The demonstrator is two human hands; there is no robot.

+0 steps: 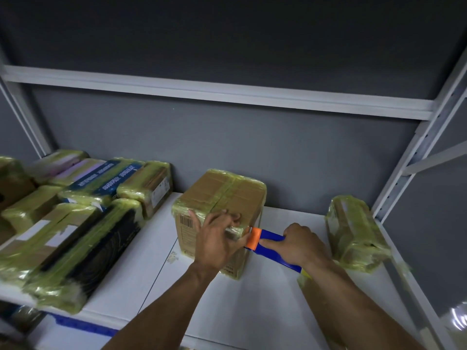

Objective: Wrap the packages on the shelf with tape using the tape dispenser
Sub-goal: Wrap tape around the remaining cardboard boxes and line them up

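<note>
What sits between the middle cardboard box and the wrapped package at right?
In the head view, only the right hand gripping the blue tape dispenser, above bare white shelf.

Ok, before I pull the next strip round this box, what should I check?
1. Left hand steadies the box: ok, it holds the top front edge.
2. Right hand grips the tape dispenser: ok.
3. Dispenser's orange end sits at the box's right front corner: ok.
4. Tape lies flat, unwrinkled: cannot tell, partly hidden.
5. Room on the shelf right of the box: ok, the wrapped package stands apart.
</note>
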